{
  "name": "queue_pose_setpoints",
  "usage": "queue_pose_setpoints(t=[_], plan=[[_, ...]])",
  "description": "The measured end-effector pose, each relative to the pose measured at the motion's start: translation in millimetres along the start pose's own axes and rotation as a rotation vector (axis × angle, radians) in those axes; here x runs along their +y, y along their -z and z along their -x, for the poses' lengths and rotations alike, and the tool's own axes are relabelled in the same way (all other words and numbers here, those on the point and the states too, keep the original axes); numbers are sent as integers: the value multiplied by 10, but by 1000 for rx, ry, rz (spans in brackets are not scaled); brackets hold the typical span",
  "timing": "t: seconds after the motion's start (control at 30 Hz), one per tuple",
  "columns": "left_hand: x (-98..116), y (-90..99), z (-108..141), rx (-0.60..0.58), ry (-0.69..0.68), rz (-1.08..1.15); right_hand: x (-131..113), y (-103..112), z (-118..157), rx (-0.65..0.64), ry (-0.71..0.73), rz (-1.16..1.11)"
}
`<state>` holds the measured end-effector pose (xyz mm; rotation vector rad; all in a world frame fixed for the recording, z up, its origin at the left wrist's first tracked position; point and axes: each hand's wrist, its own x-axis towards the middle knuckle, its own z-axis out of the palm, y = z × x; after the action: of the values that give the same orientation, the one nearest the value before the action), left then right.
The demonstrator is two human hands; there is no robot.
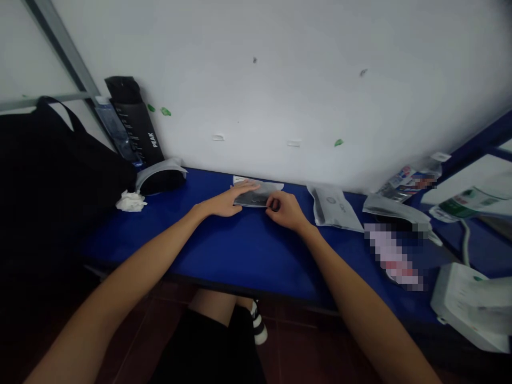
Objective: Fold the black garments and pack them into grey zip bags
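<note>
A clear plastic packet [254, 194] with a dark flat item inside lies on the blue tabletop [248, 250], close to the white wall. My left hand [226, 200] rests flat across the packet's left end, its fingers extended over the plastic. My right hand [285, 209] has curled fingers at the packet's right end and pinches that edge between finger and thumb. Part of the packet is hidden under both hands. A white paper strip [240, 180] shows behind the packet.
A grey pouch [334, 208] lies just right of my right hand, with another grey pouch [396, 210] beyond it. At left are crumpled white tissue [131, 201], a dark bag [52, 181] and a black PEAK box [136, 125]. A white box [468, 309] sits at lower right.
</note>
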<state>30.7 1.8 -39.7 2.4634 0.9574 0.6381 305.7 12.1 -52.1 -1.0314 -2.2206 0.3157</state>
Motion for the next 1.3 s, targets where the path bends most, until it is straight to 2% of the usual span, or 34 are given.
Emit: queue_pose_setpoints(t=[0.27,0.47,0.6,0.73,0.97,1.2,1.3], plan=[[-69,0,-16,25,-17,8,5,-7,-9,-12,-5,3],[16,-11,-8,22,77,-57,20,44,0,-29,17,-23],[19,-5,-16,108,58,-77,49,133,0,-76,53,-100],[-11,18,-41,176,-4,-77,53,177,-30,-116,132,-36],[132,48,-44,291,-40,-128,-76,159,-35,56,114,-23],[384,-12,-76,411,-70,-344,-280,151,-38,279,133,24],[431,-43,-86,415,-84,-459,-323,161,-35,371,149,11]])
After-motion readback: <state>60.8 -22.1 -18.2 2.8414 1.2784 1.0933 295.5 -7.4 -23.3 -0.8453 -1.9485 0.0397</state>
